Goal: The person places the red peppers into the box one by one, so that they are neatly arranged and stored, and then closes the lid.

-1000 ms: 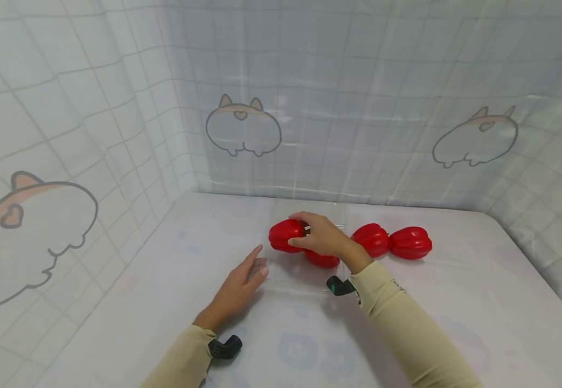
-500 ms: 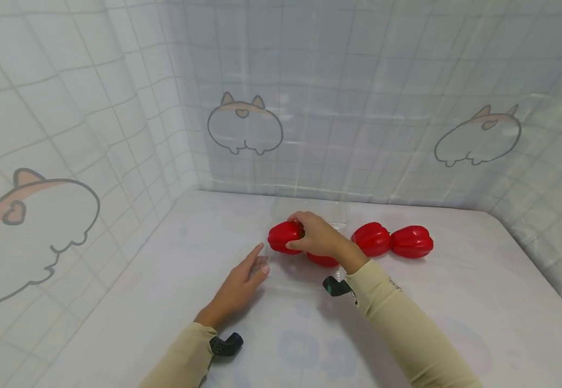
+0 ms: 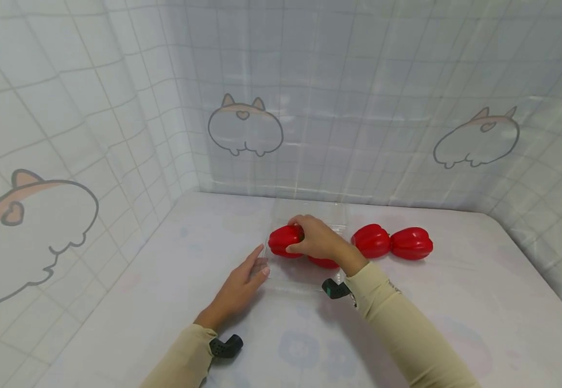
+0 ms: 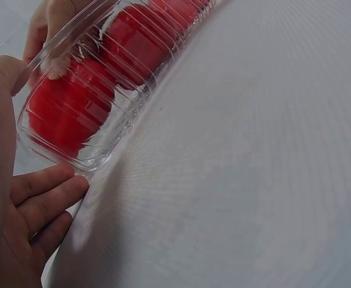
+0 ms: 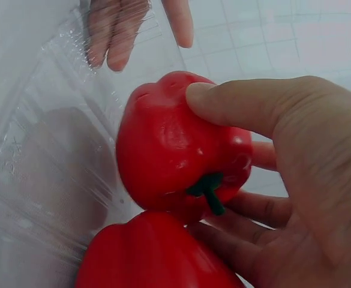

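My right hand point(image 3: 317, 237) grips a glossy red bell pepper point(image 3: 283, 242), thumb on the near side and fingers round the back. Its green stem point(image 5: 207, 189) points toward the palm in the right wrist view. The pepper is in the left end of a clear plastic clamshell box point(image 3: 295, 276). A second red bell pepper point(image 3: 324, 262) lies in the box beside it, partly hidden under the right hand. At the box's left end is my left hand point(image 3: 237, 285), fingers extended. In the left wrist view its fingertips point(image 4: 78, 185) are right at the box's lower corner.
Two more red bell peppers point(image 3: 372, 240) point(image 3: 411, 243) lie end to end on the table to the right of the box. The box's lid point(image 3: 310, 206) lies folded back toward the rear wall point(image 3: 358, 134). Grid-patterned sheets enclose the white table point(image 3: 188, 231) behind and at the sides.
The right hand has lowered slightly with the bell pepper, toward the bottom of the box's left end. The left hand stays at the box, and the other peppers have not moved.
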Demonstrator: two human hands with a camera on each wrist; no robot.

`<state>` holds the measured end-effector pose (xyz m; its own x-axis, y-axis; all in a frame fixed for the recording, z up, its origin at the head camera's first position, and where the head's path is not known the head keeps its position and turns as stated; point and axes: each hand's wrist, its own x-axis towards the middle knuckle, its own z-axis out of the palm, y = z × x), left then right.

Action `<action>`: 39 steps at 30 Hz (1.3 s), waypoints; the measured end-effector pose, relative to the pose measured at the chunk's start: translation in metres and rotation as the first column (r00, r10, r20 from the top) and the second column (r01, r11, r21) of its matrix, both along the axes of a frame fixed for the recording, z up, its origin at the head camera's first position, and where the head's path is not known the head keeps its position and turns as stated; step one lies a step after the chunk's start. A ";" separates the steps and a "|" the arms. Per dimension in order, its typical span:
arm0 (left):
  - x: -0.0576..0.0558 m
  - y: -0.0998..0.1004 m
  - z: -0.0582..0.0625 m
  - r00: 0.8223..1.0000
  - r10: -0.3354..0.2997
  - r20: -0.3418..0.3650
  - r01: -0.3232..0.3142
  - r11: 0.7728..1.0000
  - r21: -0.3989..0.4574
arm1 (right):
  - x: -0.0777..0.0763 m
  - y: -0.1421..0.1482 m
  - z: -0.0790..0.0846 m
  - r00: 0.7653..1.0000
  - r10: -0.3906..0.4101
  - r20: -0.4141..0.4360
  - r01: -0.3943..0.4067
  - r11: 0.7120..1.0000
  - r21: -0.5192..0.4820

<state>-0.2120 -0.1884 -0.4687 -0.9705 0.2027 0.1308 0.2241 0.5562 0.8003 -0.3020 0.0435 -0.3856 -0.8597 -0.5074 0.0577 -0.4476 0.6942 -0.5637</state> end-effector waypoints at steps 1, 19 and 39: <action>0.000 0.000 -0.001 1.000 0.001 0.005 -0.001 1.000 0.000 | 0.001 0.000 0.000 1.000 0.001 0.004 -0.001 1.000 0.004; -0.001 0.000 0.000 1.000 -0.002 0.016 0.002 1.000 -0.006 | 0.003 0.000 0.001 1.000 0.012 0.003 -0.012 0.995 0.094; -0.001 -0.001 0.000 1.000 -0.018 -0.024 0.018 1.000 0.007 | 0.006 0.009 0.008 0.998 0.053 -0.026 -0.050 0.991 0.123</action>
<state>-0.2127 -0.1899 -0.4690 -0.9633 0.2187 0.1554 0.2528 0.5461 0.7987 -0.2961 0.0523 -0.3780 -0.8312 -0.5557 0.0176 -0.4996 0.7326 -0.4623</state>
